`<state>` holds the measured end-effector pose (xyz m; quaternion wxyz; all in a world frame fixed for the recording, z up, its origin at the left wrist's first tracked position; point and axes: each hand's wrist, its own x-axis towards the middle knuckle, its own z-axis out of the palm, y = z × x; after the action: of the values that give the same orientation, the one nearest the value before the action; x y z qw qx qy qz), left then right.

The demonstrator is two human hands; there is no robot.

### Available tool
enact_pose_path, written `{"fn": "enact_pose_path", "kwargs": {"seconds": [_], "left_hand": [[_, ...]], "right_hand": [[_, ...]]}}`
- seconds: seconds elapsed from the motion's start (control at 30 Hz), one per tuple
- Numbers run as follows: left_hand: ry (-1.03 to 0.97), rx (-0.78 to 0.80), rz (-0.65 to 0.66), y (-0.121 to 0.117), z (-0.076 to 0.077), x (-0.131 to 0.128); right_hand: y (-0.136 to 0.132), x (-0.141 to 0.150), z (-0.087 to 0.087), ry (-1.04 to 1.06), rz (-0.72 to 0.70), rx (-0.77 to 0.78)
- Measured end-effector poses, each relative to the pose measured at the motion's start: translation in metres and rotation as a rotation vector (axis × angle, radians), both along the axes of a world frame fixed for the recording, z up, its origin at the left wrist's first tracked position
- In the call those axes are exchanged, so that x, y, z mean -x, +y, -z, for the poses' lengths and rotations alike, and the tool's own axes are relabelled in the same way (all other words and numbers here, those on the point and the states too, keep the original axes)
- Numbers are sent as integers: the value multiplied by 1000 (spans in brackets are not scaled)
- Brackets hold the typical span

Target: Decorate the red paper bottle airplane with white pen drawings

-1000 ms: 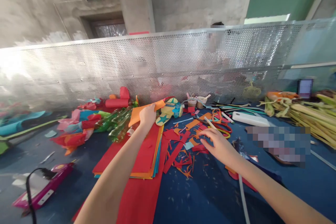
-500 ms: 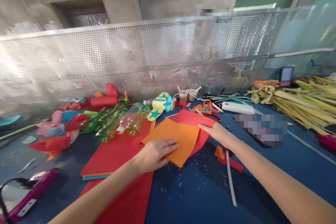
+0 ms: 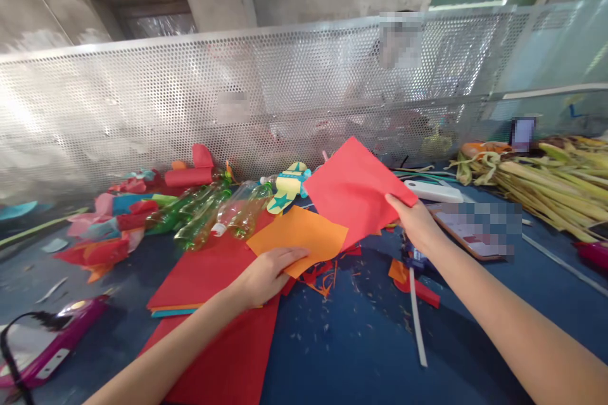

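Observation:
My left hand (image 3: pixel 268 275) grips the near edge of an orange sheet of paper (image 3: pixel 304 237), thumb hidden beneath and fingers on top. To the right, a square red sheet of paper (image 3: pixel 356 193) is raised and tilted, its right corner pinched by my right hand (image 3: pixel 411 218). The two sheets overlap slightly where the orange corner meets the red one. Under my left forearm lies a stack of coloured paper (image 3: pixel 199 278), red on top with orange and blue edges, over a larger red sheet (image 3: pixel 223 354). Small red and orange scraps (image 3: pixel 323 281) lie below the orange sheet.
Plastic bottles (image 3: pixel 204 218) and a yellow bottle model with stars (image 3: pixel 287 186) stand behind the stack. Paper flowers (image 3: pixel 102 247) and a purple power strip (image 3: pixel 57 342) are at left. A phone (image 3: pixel 475 231) and dried husks (image 3: pixel 546 183) lie at right, before a perforated metal screen (image 3: pixel 294 88).
My right hand has lifted the red sheet up and right, out from under the orange one. The orange sheet has shifted slightly left with my left hand, and scraps beneath now show.

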<state>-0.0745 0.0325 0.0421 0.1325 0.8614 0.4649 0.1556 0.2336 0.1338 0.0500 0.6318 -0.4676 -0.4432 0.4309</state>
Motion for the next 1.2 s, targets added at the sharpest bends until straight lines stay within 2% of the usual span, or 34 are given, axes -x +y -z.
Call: {"fn": "enact_pose_path", "kwargs": {"seconds": [0.1, 0.17, 0.27, 0.37, 0.43, 0.53, 0.57, 0.63, 0.77, 0.87, 0.9, 1.03, 1.2], "left_hand": [[13, -3, 19, 2, -1, -12], [29, -19, -37, 6, -2, -21], [65, -17, -166, 18, -3, -36], [49, -28, -230, 32, -4, -51], [30, -31, -234, 39, -6, -58], [35, -14, -165, 47, -16, -61], [46, -15, -147, 49, -21, -59], [61, -76, -221, 54, -31, -47], [111, -218, -571, 60, -42, -3], [181, -240, -833, 56, -39, 28], [172, -230, -866, 54, -37, 35], [68, -239, -837, 44, -33, 47], [-264, -134, -830, 45, -35, 53]], "right_hand": [[0, 0, -8, 280, 163, 36], [2, -1, -11, 404, 212, 19], [5, -4, -12, 441, 206, -10], [6, -6, -12, 474, 186, -36], [6, -7, -12, 514, 191, -43], [4, -4, -12, 547, 165, -41], [3, -3, -11, 539, 147, -35], [1, 0, -8, 491, 109, -7], [-6, 8, -8, 438, 59, 46], [-13, 13, -14, 456, 73, 82], [-14, 14, -16, 454, 75, 91], [-18, 15, -16, 394, -10, 120], [-20, 15, -13, 367, -83, 128]]}}
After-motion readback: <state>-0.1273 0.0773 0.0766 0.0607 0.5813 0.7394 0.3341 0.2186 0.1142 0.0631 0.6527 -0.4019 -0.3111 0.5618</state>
